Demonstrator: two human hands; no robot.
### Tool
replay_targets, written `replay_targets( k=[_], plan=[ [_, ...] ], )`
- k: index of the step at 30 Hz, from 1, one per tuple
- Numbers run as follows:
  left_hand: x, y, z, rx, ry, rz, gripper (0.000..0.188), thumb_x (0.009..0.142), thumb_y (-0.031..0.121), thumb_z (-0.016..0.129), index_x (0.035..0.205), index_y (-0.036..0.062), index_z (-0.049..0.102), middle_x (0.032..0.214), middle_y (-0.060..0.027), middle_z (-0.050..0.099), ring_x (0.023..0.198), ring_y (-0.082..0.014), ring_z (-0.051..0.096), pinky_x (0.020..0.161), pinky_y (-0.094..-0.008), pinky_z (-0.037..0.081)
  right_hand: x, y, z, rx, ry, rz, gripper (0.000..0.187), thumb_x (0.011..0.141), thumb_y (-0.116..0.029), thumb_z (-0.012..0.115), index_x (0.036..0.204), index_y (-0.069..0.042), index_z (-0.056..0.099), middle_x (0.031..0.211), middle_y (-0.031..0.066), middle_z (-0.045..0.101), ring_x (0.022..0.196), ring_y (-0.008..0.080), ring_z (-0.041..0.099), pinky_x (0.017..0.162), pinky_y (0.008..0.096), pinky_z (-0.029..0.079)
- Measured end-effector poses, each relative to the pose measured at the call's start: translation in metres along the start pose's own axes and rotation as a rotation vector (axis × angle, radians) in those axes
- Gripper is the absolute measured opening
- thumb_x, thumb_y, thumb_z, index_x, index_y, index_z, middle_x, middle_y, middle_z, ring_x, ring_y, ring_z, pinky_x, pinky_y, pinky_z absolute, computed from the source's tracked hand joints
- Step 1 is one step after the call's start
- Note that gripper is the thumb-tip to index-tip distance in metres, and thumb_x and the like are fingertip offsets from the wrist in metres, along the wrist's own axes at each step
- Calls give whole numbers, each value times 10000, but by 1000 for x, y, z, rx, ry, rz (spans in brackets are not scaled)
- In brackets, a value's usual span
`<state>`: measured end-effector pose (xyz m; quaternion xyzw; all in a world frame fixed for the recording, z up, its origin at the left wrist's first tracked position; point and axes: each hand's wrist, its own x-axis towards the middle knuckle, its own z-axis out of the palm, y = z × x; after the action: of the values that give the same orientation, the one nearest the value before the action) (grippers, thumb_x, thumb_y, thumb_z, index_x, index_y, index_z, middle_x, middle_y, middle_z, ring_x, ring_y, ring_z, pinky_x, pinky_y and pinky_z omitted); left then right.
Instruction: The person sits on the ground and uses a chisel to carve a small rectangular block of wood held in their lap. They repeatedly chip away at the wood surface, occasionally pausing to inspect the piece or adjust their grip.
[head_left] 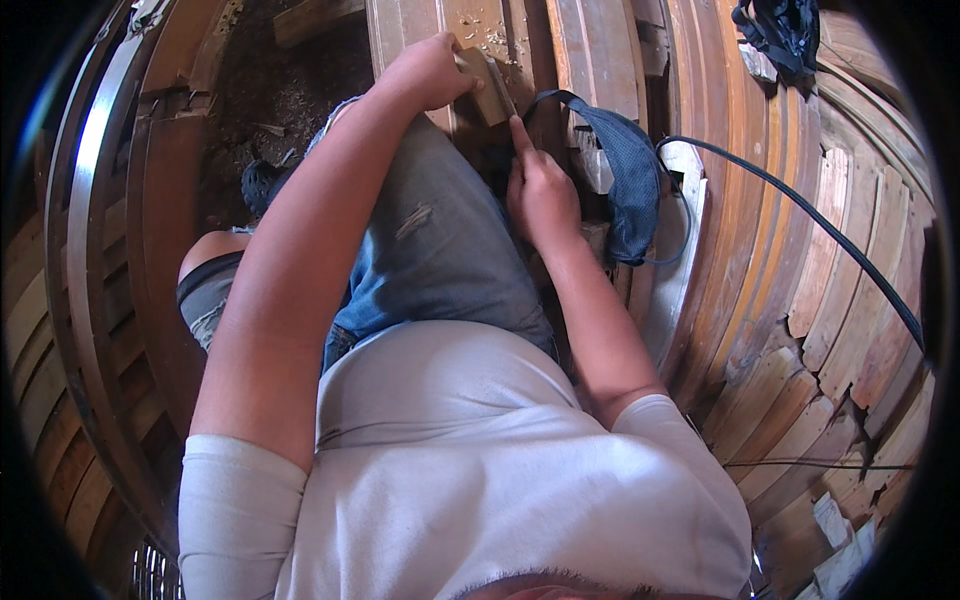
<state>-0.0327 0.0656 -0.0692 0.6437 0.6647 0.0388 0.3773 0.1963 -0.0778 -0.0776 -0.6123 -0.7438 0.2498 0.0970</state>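
My left hand (432, 72) grips a short, pale brown wood block (486, 92) at its far end, above the planks in front of my knees. A narrow-bladed hand tool (502, 86) lies along the block's right side. My right hand (546, 196) is closed round its handle, with the index finger stretched toward the blade. The fingers cover the handle, so I cannot tell whether it is a knife or a chisel. Pale wood shavings (488, 38) are scattered on the plank just beyond the block.
To the right of my right hand lies a dark blue fabric strap or pouch (628, 175). A black cable (800, 202) curves across the long boards (735, 200). Dark cloth (780, 38) sits at the far right. Stacked wood pieces (850, 240) line the right side; dark ground (285, 95) shows at far left.
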Motion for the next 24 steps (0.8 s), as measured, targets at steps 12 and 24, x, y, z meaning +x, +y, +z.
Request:
replay_targets(
  k=[12,24],
  plan=[
    [1,-2,2,-28,15,-4,732,842,416,908,1396,-7,687,1290,-244,770,1237,-407,729,1067,-464,576,-8,0,-16,-98,-34,-10,688,1044,-103,646,1686,-275,469,951,195,713,867,433,727,756,555,593],
    [8,-4,3,-23,21,-20,720,859,414,905,1388,-11,664,1210,-261,778,1133,-396,762,983,-466,595,3,4,-14,-83,41,-93,673,1041,-98,650,1669,-285,496,926,176,711,815,414,728,704,540,594]
  ],
)
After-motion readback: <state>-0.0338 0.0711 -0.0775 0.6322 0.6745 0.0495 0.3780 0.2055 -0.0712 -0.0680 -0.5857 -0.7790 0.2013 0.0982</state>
